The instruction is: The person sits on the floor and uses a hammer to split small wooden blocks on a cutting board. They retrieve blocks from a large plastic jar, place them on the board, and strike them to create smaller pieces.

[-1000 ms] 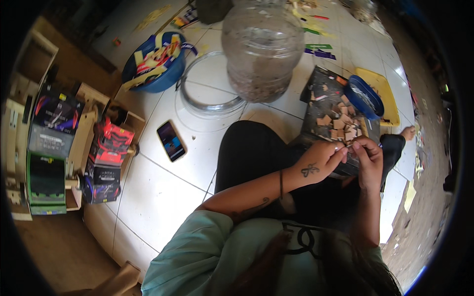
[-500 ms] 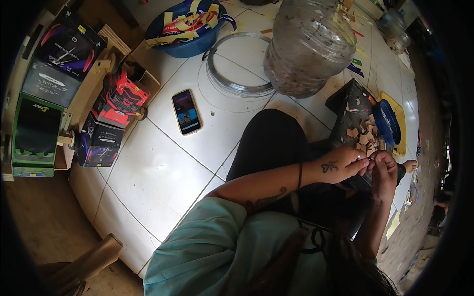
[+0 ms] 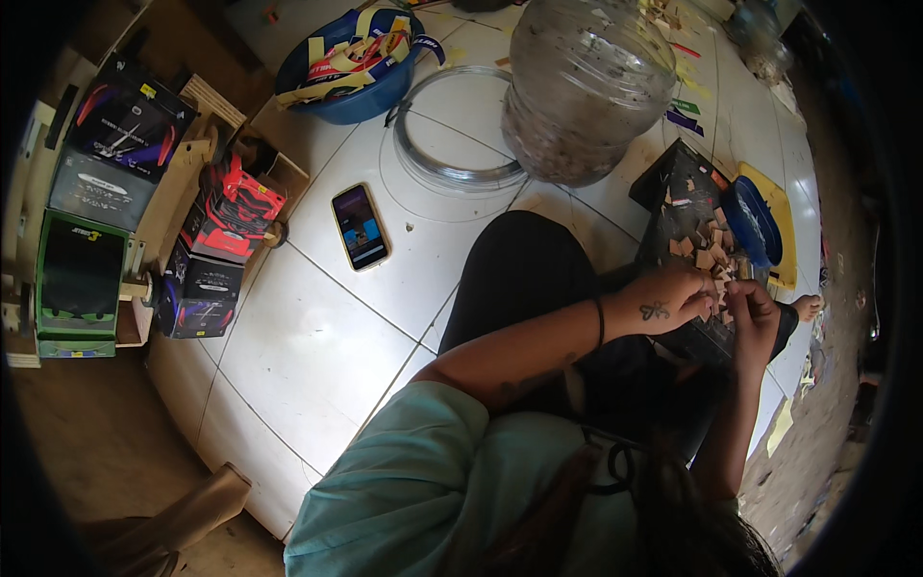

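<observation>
Both of my hands meet over a dark tray [image 3: 676, 219] on the right, which holds a pile of small brown square pieces [image 3: 707, 252]. My left hand [image 3: 676, 296] reaches across with its fingers curled and pinched together near the pile's lower edge. Opposite it, my right hand [image 3: 756, 315] is raised with thumb and forefinger pressed together. Whatever lies between the fingertips of either hand is too small and partly hidden to name.
A blue oval dish [image 3: 751, 223] sits on a yellow tray [image 3: 790, 231]. Ahead are a large clear plastic container [image 3: 588, 96], a coil of wire [image 3: 415, 154] and a blue basin [image 3: 361, 104] of colourful strips. A phone [image 3: 361, 227] lies on the tiles; boxed wooden trucks [image 3: 144, 212] stand left.
My hands have drawn slightly apart at the fingertips, the left one tipping down toward the brown pieces. The whole view has shifted a little.
</observation>
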A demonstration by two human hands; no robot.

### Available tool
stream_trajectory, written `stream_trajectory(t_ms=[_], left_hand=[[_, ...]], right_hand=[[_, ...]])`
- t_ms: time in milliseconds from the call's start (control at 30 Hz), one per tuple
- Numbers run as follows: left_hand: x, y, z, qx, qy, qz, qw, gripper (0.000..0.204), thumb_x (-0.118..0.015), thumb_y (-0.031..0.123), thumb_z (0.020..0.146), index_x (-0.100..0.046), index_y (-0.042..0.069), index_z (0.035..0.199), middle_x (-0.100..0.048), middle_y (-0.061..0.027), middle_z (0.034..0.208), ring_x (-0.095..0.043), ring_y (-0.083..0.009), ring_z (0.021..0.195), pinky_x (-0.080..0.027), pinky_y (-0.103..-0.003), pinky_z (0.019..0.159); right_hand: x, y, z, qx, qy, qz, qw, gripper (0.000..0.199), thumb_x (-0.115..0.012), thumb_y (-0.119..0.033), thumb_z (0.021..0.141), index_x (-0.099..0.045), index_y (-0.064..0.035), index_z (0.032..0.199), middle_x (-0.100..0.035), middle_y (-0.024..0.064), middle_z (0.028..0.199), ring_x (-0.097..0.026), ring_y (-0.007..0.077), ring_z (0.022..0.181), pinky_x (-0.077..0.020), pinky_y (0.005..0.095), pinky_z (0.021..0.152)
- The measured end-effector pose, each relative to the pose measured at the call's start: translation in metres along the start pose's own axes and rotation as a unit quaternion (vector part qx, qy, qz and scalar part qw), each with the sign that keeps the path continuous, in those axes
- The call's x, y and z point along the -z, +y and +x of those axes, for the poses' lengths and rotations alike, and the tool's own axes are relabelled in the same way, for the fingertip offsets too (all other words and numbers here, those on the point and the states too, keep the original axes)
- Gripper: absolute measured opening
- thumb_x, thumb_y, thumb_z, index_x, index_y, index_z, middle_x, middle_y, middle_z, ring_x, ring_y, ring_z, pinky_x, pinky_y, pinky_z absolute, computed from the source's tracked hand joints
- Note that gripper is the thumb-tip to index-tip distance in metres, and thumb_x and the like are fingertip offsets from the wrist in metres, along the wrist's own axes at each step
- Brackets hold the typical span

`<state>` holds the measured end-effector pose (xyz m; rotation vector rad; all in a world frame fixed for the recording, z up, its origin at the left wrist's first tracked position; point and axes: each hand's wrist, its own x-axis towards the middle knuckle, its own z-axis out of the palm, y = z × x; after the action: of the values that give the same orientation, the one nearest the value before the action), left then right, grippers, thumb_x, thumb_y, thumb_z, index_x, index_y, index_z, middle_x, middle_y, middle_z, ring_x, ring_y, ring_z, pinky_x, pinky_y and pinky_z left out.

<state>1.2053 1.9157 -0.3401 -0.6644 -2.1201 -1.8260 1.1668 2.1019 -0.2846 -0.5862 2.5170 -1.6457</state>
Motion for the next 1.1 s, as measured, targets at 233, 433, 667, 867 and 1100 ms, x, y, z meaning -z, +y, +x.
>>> stream_trajectory(t_ms=[233, 433, 667, 867, 1100], left_hand=[[0.009, -0.017, 0.022, -0.063, -0.058, 0.145, 0.986, 0.015, -0.068, 0.008, 0.079, -0.068, 0.004, 0.094, -0.064, -0.0124, 0.087, -0.064, -0.0322, 0.086, -0.051, -0.041, 0.078], [0.012, -0.029, 0.022, 0.001, 0.057, 0.221, 0.974, 0.011, -0.068, 0.011, 0.084, -0.068, 0.001, 0.089, -0.064, -0.013, 0.083, -0.062, -0.0316, 0.078, -0.05, -0.039, 0.072], [0.006, -0.03, 0.019, -0.015, 0.066, 0.265, 0.962, 0.015, -0.064, 0.013, 0.09, -0.068, -0.001, 0.087, -0.063, -0.0131, 0.079, -0.06, -0.0305, 0.076, -0.048, -0.039, 0.07], [0.001, -0.032, 0.018, -0.025, 0.082, 0.292, 0.953, 0.014, -0.064, 0.012, 0.09, -0.067, -0.001, 0.087, -0.062, -0.0137, 0.079, -0.059, -0.0307, 0.078, -0.048, -0.04, 0.072], [-0.002, -0.036, 0.017, -0.051, 0.088, 0.297, 0.95, 0.01, -0.065, 0.007, 0.087, -0.065, -0.002, 0.086, -0.061, -0.0141, 0.079, -0.058, -0.0312, 0.076, -0.049, -0.04, 0.07]], right_hand=[[0.006, 0.008, 0.001, 0.065, 0.041, -0.134, 0.988, 0.012, -0.069, -0.008, 0.087, -0.065, 0.0025, 0.092, -0.063, 0.0055, 0.084, -0.058, 0.0123, 0.075, -0.0456, 0.0256, 0.067], [0.056, 0.027, -0.066, -0.05, 0.058, -0.514, 0.854, 0.063, -0.076, -0.013, 0.075, -0.046, -0.0048, 0.13, -0.054, 0.0174, 0.118, -0.054, 0.0382, 0.111, -0.0466, 0.0447, 0.091], [0.073, 0.064, -0.113, -0.183, 0.087, -0.379, 0.903, 0.055, -0.064, 0.0, 0.081, -0.041, -0.0041, 0.131, -0.055, 0.0211, 0.12, -0.058, 0.041, 0.108, -0.0486, 0.0473, 0.093], [0.07, 0.026, -0.126, -0.124, 0.057, -0.157, 0.978, 0.035, -0.051, -0.008, 0.099, -0.045, -0.0019, 0.132, -0.061, 0.0109, 0.098, -0.057, 0.0159, 0.071, -0.045, 0.0265, 0.06], [0.057, -0.039, -0.133, -0.018, -0.002, -0.244, 0.97, 0.052, -0.051, -0.001, 0.094, -0.042, -0.0105, 0.144, -0.064, 0.0149, 0.1, -0.065, 0.0367, 0.074, -0.052, 0.0433, 0.071]])
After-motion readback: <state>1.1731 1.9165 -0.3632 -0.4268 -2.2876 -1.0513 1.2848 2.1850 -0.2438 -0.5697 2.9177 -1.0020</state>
